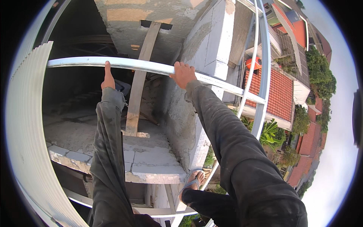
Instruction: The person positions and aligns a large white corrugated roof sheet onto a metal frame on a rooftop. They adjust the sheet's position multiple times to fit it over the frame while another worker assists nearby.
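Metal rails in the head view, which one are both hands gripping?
The horizontal silvery rail running across the top of the picture. The left hand and right hand both clasp it; the other rails at right run upright, untouched.

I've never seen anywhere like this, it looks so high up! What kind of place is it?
Probably a building site, high on an unfinished house. Both hands, left hand and right hand, hold a metal roof bar above bare block walls. A wooden plank leans inside, and red tiled roofs lie far below.
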A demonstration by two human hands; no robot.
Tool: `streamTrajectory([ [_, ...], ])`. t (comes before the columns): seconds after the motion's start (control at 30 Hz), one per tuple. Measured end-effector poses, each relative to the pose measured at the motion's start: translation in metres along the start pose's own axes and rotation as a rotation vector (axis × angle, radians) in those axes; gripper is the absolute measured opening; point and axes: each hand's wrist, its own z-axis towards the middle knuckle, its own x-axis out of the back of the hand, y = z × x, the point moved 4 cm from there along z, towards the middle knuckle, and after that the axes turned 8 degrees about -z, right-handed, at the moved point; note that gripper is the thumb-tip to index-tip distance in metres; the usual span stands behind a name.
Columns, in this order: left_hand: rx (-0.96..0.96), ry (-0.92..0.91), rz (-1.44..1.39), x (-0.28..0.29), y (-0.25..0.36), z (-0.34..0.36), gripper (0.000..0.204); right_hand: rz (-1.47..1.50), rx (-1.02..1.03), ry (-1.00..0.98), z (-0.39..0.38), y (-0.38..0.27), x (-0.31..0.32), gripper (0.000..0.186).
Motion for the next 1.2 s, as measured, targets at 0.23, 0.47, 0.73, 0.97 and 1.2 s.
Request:
streamTrajectory([
  [0.23,-0.023,0.556,-0.055,-0.153,0.016,0.013,0.052,0.049,-0.078,-0.142,-0.004,0.016,0.009,0.055],
  [0.47,-0.06,0.643,0.019,-0.146,0.018,0.033,0.063,-0.005,-0.297,0.11,0.092,0.212,0.094,0.089],
  [0.73,-0.102,0.758,0.106,-0.146,0.011,0.046,0.071,0.084,-0.356,-0.267,0.138,0.327,0.065,0.123],
  [0.97,-0.122,0.835,0.182,-0.144,0.011,0.055,0.075,0.077,-0.325,-0.41,0.146,0.326,0.087,0.125],
  [1.2,-0.069,0.914,0.29,-0.137,0.012,0.052,0.075,0.056,-0.346,-0.487,0.156,0.313,0.104,0.128],
])
